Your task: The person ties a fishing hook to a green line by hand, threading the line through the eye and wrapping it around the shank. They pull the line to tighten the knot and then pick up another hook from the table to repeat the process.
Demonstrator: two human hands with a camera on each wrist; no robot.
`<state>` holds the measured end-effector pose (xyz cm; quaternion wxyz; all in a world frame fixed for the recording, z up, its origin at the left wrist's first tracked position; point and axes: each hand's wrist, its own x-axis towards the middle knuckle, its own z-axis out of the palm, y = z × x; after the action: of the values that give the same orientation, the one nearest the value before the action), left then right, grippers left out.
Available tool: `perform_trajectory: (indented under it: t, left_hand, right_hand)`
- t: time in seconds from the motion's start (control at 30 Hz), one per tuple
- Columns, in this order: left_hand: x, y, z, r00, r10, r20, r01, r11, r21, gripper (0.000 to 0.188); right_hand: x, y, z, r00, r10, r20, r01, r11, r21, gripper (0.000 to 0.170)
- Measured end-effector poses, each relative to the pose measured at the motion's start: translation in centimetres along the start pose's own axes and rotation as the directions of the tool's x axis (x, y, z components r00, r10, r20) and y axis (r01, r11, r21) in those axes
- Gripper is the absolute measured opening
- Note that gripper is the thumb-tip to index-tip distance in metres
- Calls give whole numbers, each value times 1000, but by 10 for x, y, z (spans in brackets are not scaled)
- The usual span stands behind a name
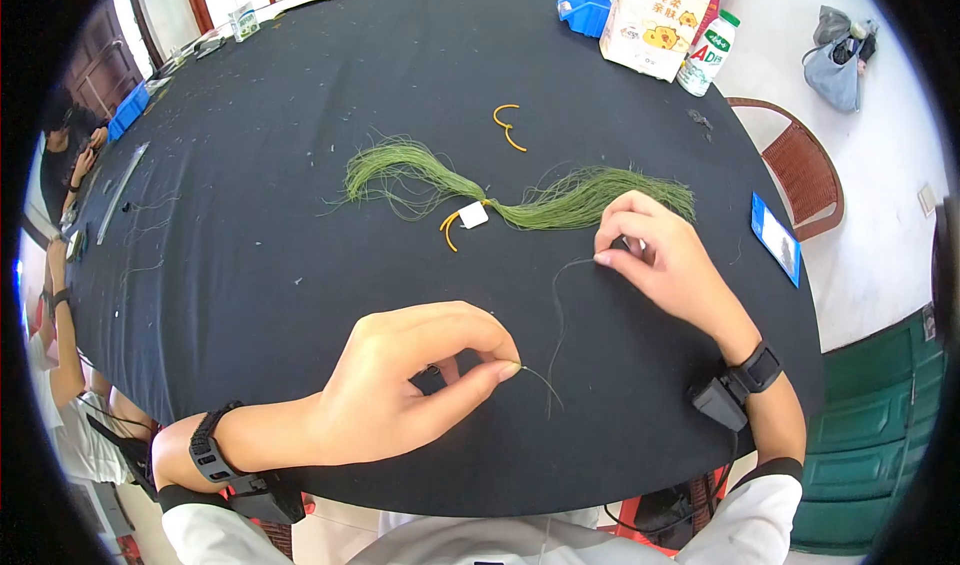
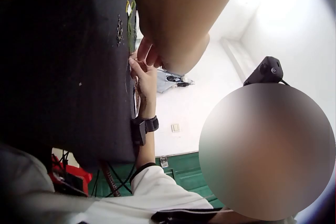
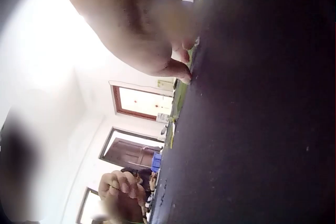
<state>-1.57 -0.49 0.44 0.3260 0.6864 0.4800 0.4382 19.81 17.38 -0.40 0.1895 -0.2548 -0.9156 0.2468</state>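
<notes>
My left hand [image 1: 430,380] pinches a thin dark thread [image 1: 541,376] between thumb and forefinger, low over the black tablecloth; a short end sticks out past the fingertips. Farther right, my right hand [image 1: 665,255] pinches a fine strand [image 1: 558,310] that curves down toward the left hand's thread. Just beyond the right fingertips lies a bundle of green threads [image 1: 560,205], bound in the middle by a yellow tie, with a white tag [image 1: 473,215] at the binding. In the right wrist view, the left hand [image 3: 123,192] appears far off, fingers curled.
Curved yellow pieces [image 1: 508,128] lie behind the bundle. At the back right stand a blue bin [image 1: 585,13], a tissue pack [image 1: 655,20] and a white bottle [image 1: 708,57]. A blue packet [image 1: 775,237] lies at the right edge. Other people sit along the left side.
</notes>
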Motion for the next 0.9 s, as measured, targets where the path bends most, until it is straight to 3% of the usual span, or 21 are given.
perform_trajectory:
  t: [0.07,0.17,0.27,0.4,0.5,0.6,0.73,0.9]
  left_hand:
    - [0,2,0,996,-94,-9,93,991,-101,6]
    - [-1,0,6,969,-244,26,231,876,-424,7]
    - [-2,0,10,897,-372,240,425,577,-698,11]
    - [-6,-5,11,897,-350,272,434,568,-699,12]
    - [-3,-2,8,889,-414,196,447,688,-571,11]
    - [-3,-1,6,900,-407,156,424,737,-525,10]
    - [-2,2,5,896,-433,100,427,776,-464,10]
    - [-3,0,4,901,-430,63,411,798,-441,11]
  right_hand:
    - [-3,-19,2,994,-107,7,106,993,50,12]
    - [-12,-47,14,932,-360,-39,360,933,-15,16]
    - [-20,-62,26,860,-501,-98,495,865,-84,18]
    - [-24,-66,27,883,-464,-74,469,881,69,17]
    - [-24,-68,22,930,-368,-21,368,923,113,17]
    - [-22,-60,22,938,-339,-69,345,934,96,18]
    - [-20,-59,11,969,-248,-9,247,961,121,12]
    - [-19,-53,8,967,-254,-15,255,963,84,10]
